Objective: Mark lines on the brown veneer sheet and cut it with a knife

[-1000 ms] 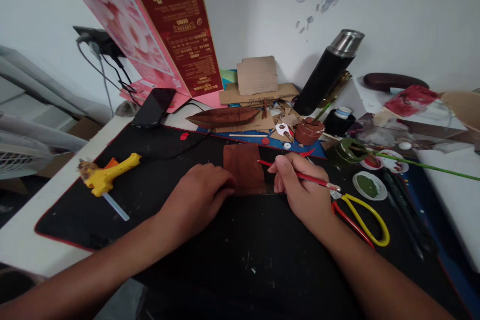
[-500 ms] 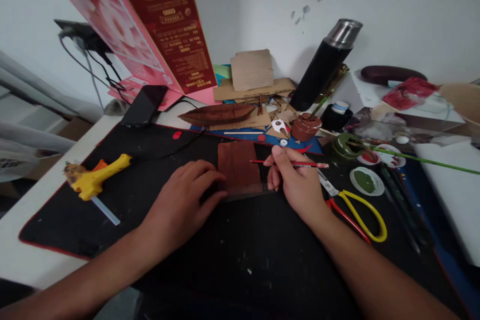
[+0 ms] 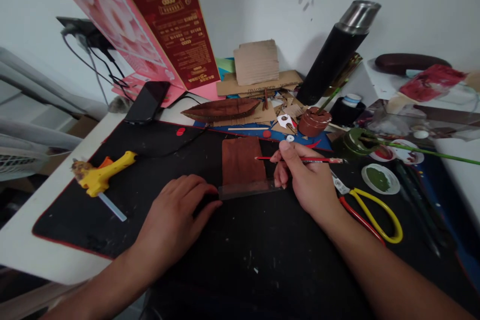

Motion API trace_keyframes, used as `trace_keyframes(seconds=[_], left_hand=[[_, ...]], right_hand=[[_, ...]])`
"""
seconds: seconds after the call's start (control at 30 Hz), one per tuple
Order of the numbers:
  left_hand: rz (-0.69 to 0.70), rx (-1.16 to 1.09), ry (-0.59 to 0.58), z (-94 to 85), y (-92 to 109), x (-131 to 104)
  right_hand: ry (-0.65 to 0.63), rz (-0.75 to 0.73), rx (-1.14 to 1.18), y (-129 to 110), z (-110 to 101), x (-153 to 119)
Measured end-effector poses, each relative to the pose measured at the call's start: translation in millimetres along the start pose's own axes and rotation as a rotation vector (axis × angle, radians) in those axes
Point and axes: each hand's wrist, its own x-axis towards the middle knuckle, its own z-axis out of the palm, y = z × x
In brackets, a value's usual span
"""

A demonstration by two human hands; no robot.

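Centrally, close to the far edge of the black mat, lies a flat brown piece, with a clear strip laid along its near edge. At the strip's left end are the fingertips of the left hand; whether its grip pinches the strip, I cannot tell. The right hand has its grip clamped on a red pencil, whose point is over the brown piece's right side, while the lower fingers are by the strip's right end. Just right of that hand lie scissors and a lid of green paint. Toward the mat's left edge rests a yellow glue gun. Beyond the far edge are a brown boat-shaped piece and, at the counter's far left, a phone.
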Motion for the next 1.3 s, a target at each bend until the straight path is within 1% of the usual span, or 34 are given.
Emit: trace_keyframes(seconds=[0.2,0.5,0.63,0.87,0.97,1.1,1.3], left_hand=[[0.036,0.012,0.001,2.9,4,3],[-0.020,-0.030,0.018,4.5,6,2],[-0.009,-0.013,0.035,4.6,6,3],[0.046,0.035,0.002,7.3,3,8],[0.070,0.022,-0.011,5.6,1,10],[0.089,-0.009,-0.042,3.1,-2,12],[0.074,0.015,-0.001,5.3,0,11]], right_hand=[[-0.016,0.023,0.011,-1,1,-1],[-0.038,0.096,0.027,-2,0,0],[-0.052,0.069,0.008,-2,0,-1],[-0.040,0.035,0.002,-3,1,-2],[-0.024,0.019,-0.003,-3,1,-2],[-0.039,-0.010,-0.031,-2,0,-5],[-0.058,-0.009,-0.071,-1,1,-7]])
